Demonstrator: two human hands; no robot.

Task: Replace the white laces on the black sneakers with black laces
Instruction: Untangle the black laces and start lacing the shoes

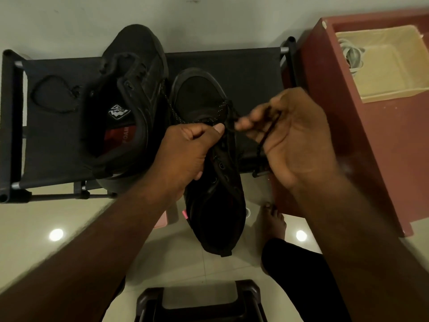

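I hold one black sneaker (pixel 216 205) up in the middle, with its toe pointing far over the rack (pixel 232 63) and its heel near me, above the floor (pixel 69 224). My left hand (pixel 185 154) grips it by the side, fingers curled round the top part, thumb on top by the lace holes. A black lace (pixel 264 140) with tiny light dots goes through the far holes near the toe. My right hand (pixel 294 135) pinches this lace with its fingers, and the lace runs across my palm. This hand looks a bit blurry.

The other sneaker (pixel 130 94) sits on the rack, just to the left, with no lace that I can see in it. Further left on the rack lies a second black lace (pixel 73 91) in a loose loop.

On the right stands a big red box (pixel 348 159). A cream tray (pixel 394 94) sits in its top, and white laces (pixel 351 56) lie in the tray's far left corner.

My bare foot (pixel 272 221) rests on the floor beside the red box. A dark stool (pixel 199 296) is nearest to me.
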